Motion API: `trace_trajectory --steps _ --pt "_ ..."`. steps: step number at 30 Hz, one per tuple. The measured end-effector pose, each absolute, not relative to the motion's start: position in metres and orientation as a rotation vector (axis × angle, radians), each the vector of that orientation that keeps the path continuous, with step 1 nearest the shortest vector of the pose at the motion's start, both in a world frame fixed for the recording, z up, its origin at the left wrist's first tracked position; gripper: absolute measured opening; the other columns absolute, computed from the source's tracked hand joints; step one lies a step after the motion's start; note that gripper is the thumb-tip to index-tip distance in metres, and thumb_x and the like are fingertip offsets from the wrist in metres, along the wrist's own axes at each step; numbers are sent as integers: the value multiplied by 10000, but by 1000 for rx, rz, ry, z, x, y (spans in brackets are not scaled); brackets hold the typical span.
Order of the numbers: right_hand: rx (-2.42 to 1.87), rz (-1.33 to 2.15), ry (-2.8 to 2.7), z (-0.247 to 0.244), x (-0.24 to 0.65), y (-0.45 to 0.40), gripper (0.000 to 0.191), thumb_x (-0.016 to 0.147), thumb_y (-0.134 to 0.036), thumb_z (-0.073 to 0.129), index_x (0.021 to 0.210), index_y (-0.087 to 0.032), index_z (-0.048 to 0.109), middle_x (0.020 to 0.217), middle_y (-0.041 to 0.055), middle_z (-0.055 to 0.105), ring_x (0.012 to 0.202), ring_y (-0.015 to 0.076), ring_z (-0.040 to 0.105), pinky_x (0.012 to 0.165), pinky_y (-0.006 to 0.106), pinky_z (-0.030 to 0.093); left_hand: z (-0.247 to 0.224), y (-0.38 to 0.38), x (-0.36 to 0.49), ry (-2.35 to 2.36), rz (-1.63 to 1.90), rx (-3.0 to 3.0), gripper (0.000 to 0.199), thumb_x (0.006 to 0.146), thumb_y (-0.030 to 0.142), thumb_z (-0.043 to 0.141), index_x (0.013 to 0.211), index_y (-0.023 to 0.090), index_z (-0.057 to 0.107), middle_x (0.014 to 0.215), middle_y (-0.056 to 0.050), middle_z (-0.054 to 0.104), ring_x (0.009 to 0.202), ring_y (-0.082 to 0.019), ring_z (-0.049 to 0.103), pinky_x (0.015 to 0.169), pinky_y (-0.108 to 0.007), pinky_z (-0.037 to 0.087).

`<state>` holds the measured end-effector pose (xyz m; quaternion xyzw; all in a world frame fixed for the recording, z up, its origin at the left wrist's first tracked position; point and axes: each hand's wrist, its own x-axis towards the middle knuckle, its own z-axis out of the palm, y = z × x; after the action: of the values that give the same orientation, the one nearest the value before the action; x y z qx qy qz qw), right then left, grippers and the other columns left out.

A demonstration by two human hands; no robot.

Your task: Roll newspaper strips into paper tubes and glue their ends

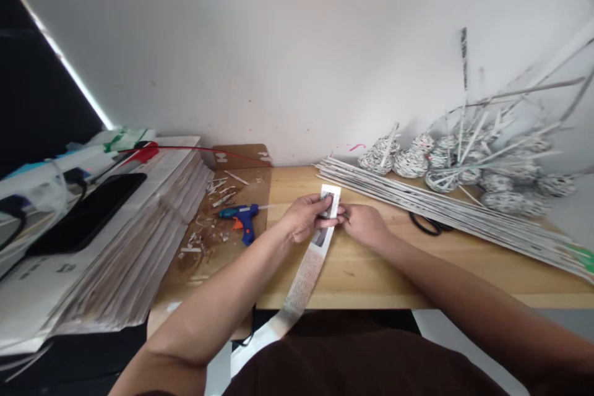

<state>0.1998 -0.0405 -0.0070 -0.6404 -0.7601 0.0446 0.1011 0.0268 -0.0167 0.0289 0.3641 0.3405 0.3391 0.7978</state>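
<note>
At nine o'clock a tall newspaper stack (139,241) fills the counter's (464,266) left end, a black pouch (88,213) lying on top, probably stock kept within reach. Just right of it a cardboard mat (218,241) carries paper scraps and a blue glue gun (241,218), which lies on its side with the nozzle toward three o'clock (the mat likely guards the wood from drips). At centre the left hand (304,215) comes in from seven o'clock, forearm angled up and wrist bent inward, fingers pinched over the far end of a paper strip (315,253). The strip lies flat along the counter and hangs over the near edge toward the person. The right hand (366,224) reaches in from five o'clock, closed on the same end; something thin may sit between the fingertips, though I cannot tell. Behind it black scissors (429,226) peek from under a sheaf of rolled paper rods (464,213), fanned toward four o'clock. At two o'clock woven paper balls (411,162) cluster against the wall (278,43).
</note>
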Motion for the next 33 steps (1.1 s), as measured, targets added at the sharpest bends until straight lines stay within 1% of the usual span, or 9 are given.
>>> trace_trajectory --steps 7,12,14,18,23,25,28,31,33 --pt "-1862 162 -2239 -8 201 -37 317 972 -328 389 877 -200 663 862 78 743 772 215 666 635 291 357 3 1 19 642 761 813 165 855 238 686 921 88 674 883 -137 750 730 -176 736 649 -224 606" --pt "-1734 250 -2131 -11 209 -30 264 931 -203 406 1115 -160 590 959 109 724 800 223 639 673 298 392 -1 4 14 672 822 791 185 817 237 725 939 105 683 873 -112 751 727 -179 731 575 -217 600" --pt "-1618 315 -2132 -11 210 -21 265 916 -182 421 1105 -176 606 971 94 720 830 210 634 707 290 408 1 5 14 694 859 783 155 808 211 729 902 95 689 866 -109 750 739 -169 730 582 -195 592" --pt "-1650 362 -2053 -9 203 -3 293 960 -330 424 833 -195 652 799 70 706 757 203 624 686 285 396 5 4 16 734 891 764 104 815 171 716 862 81 690 856 -108 749 712 -146 728 652 -187 591" --pt "-1726 373 -1877 -5 191 8 520 981 -534 336 737 -194 643 742 70 698 730 209 639 640 281 401 6 4 16 778 937 733 102 855 186 673 869 85 676 802 -100 738 639 -146 717 600 -198 589" --pt "-1670 484 -1829 -4 192 6 443 954 -555 409 857 -202 658 838 53 724 783 202 655 667 270 431 6 5 16 786 965 734 105 860 191 668 872 87 674 780 -91 731 637 -143 715 594 -191 586" --pt "-1550 605 -1887 -4 195 1 248 893 -424 568 1014 -215 623 939 35 731 839 190 657 734 269 456 6 6 17 802 995 734 94 869 187 656 859 94 668 755 -77 718 634 -135 712 589 -178 580" --pt "-1585 520 -1964 -7 194 -3 135 888 -300 533 880 -209 633 837 37 718 794 190 643 732 279 443 6 6 18 817 981 740 118 874 205 653 831 95 657 749 -77 709 625 -134 710 586 -177 578" --pt "-1639 477 -1915 -9 192 -3 245 921 -332 469 785 -206 628 772 44 705 755 196 633 698 286 434 7 5 18 823 948 743 216 911 294 603 856 90 653 739 -95 704 629 -157 714 568 -202 582"
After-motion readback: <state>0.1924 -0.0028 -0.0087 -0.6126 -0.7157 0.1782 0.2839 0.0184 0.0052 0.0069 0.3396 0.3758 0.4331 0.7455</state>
